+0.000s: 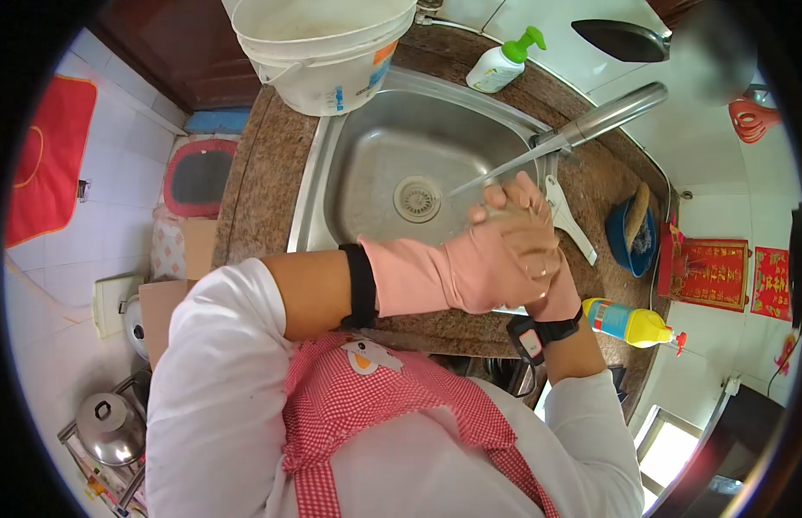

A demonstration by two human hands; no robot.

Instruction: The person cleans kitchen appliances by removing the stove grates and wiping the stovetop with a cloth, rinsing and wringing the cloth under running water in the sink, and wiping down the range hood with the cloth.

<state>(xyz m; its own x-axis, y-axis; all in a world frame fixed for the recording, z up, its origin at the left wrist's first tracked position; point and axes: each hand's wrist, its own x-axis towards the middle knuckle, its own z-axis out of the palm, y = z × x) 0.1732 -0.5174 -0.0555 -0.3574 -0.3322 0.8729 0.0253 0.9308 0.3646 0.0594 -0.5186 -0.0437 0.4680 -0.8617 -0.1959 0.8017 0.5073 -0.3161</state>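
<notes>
Tiled kitchen (pixel 38 302) on my feed. Pink rubber gloves (pixel 409 276) cover both hands: my left hand (pixel 502 266) wraps around my right hand (pixel 528 204), whose own grip I can't tell, by the steel sink's (pixel 366 164) right side. Beyond: faucet (pixel 612 116), green-pump bottle (pixel 494 72), white bucket (pixel 319 73).

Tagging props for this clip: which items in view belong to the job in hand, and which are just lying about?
Likely in the job:
both hands, held together
sink
faucet

Likely just lying about:
white bucket
blue container
yellow bottle
white tool
green-topped pump bottle (untouched; could be soap)
</notes>
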